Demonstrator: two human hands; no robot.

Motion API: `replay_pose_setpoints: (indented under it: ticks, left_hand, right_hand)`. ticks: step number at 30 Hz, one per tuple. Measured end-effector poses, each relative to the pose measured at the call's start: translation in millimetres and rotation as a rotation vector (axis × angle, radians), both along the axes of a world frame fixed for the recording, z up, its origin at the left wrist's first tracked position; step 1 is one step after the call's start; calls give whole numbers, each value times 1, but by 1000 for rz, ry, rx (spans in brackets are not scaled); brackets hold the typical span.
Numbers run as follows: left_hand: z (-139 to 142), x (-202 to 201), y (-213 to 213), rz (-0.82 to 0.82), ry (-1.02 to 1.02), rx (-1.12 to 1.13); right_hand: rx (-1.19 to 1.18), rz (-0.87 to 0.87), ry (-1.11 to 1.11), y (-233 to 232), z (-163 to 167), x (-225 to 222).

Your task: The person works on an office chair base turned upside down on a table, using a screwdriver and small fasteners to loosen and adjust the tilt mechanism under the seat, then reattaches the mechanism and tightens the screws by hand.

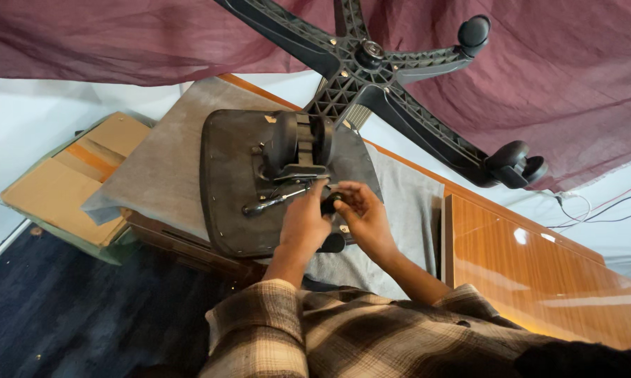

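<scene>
On our grey-clothed wooden worktop (406,210), we are gripping the upturned black chair seat's (228,175) metal lever (273,203) with left hand (303,225), right hand (364,220) pinching its black knob (327,204).

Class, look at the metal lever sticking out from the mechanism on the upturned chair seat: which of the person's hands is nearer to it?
Left. The left hand lies against the metal lever, just right of its free end; the right hand sits farther right, fingers on a small black part.

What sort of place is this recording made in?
Probably a makeshift indoor workspace, perhaps an office or home room, not a proper workshop. An upturned chair seat lies on a grey cloth over a glossy wooden desk, a flattened cardboard box sits on blue carpet, and a maroon drape hangs behind.
</scene>
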State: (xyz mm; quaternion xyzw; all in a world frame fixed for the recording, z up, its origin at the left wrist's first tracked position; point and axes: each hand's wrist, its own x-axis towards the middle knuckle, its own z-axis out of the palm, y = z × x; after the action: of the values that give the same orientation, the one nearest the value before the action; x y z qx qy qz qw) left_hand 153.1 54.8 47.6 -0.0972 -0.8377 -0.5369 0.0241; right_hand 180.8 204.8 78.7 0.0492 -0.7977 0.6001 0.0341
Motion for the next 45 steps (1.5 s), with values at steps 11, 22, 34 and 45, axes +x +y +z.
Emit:
replay_pose_setpoints:
  ticks: [11, 22, 34, 45]
  left_hand:
    - [21, 2, -6, -49, -49, 46]
    - [25, -1, -2, -51, 21, 127]
    - [22, 0, 2, -32, 83, 148]
    - [21, -6, -3, 87, 298, 176]
  right_hand:
    - [-39, 9, 22, -11, 10, -3]
    - [53, -87, 109, -8, 13, -12]
    - [-90, -7, -35, -10, 20, -17]
    - [89, -57, 9, -13, 11, -9]
